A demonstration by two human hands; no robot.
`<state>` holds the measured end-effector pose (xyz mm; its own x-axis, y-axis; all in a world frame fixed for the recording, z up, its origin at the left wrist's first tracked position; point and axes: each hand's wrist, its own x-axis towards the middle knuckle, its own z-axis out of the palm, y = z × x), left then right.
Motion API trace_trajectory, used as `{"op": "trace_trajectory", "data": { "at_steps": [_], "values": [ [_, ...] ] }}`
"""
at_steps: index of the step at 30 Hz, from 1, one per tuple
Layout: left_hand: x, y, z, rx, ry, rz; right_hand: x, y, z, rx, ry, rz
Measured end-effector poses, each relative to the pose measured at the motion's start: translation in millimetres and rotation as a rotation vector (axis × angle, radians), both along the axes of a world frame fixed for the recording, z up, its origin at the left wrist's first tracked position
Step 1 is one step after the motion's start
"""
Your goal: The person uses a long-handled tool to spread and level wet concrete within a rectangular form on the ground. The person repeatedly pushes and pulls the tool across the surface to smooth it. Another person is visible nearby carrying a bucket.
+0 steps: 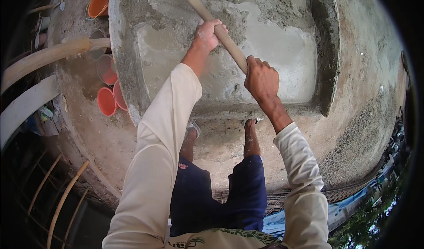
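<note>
A long wooden handle [194, 1] slants from the top edge down to my right hand, and its far end is out of view. My left hand [207, 35] is wrapped round it partway up. My right hand [262, 77] grips its near end with the fingers closed. Under the handle lies a shallow mixing trough [327, 72] with grey cement-coated walls. Wet grey mortar [278, 50] covers its floor, smooth and watery at the right, lumpier toward the top.
Orange buckets [106, 101] stand left of the trough, another orange bucket [99, 1] farther up. Curved wooden poles [66, 57] jut in from the left. Gravel [353, 147] is spread at the right. Steel rods [282, 200] and a blue tarp [340, 209] lie behind my legs.
</note>
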<state>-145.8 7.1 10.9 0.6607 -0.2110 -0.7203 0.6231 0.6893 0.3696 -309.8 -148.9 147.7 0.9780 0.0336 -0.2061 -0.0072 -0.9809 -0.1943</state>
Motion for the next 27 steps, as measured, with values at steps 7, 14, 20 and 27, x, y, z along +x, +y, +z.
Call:
{"op": "trace_trajectory", "data": {
  "at_steps": [7,14,20,27],
  "values": [
    [-11.9,21.3,-6.9,0.425,-0.160,-0.347,-94.6,87.3,-38.3,0.654,0.364,-0.587],
    [-189.9,24.2,21.7,0.554,0.169,-0.539,-266.4,110.7,26.9,1.007,0.599,-0.778],
    [-79.5,40.6,24.9,0.614,0.114,-0.384,-186.9,93.5,-50.5,0.892,0.304,-0.610],
    [-20.7,44.1,-35.4,0.949,0.169,-0.474,-116.5,77.8,-62.5,0.936,0.354,-0.615]
  ]
}}
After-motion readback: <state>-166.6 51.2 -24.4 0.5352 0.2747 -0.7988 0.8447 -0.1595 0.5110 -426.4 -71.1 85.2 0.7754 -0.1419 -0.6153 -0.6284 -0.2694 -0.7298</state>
